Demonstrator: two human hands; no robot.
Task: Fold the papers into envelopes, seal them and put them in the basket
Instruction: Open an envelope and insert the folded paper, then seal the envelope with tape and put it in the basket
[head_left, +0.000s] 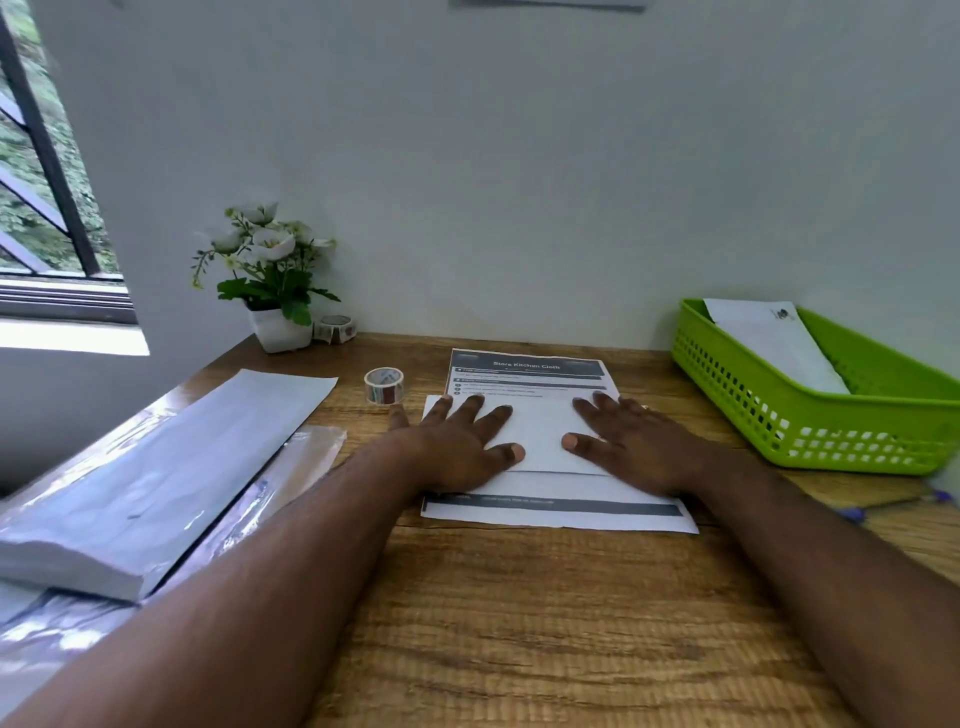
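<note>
Both hands lie flat and spread in the middle of the frame, palms down, gripping nothing. The left hand (462, 441) presses the left part of a folded white paper (540, 434), and the right hand (628, 441) presses its right part, thumbs pointing toward each other across a bare strip of the sheet. The fingers are splayed apart, not pinched.

The paper lies on a printed sheet (527, 371) whose dark header shows above the fingertips and whose lower edge shows below the wrists. It looks light, thin and limp: it should crease sharply under a flat palm but slide easily on the sheet beneath, so it seems best pinned with one hand while the other lifts an edge or corner between thumb and forefinger. A careless pull could crumple or tear it.

Just left of the fingertips stands a roll of tape (384, 384) on the wooden desk (519, 623), likely for sealing. At the right edge sits the green basket (810, 441), with one white envelope (774, 343) already in it. In the lower left lies a wrapped stack of paper (156, 478).
</note>
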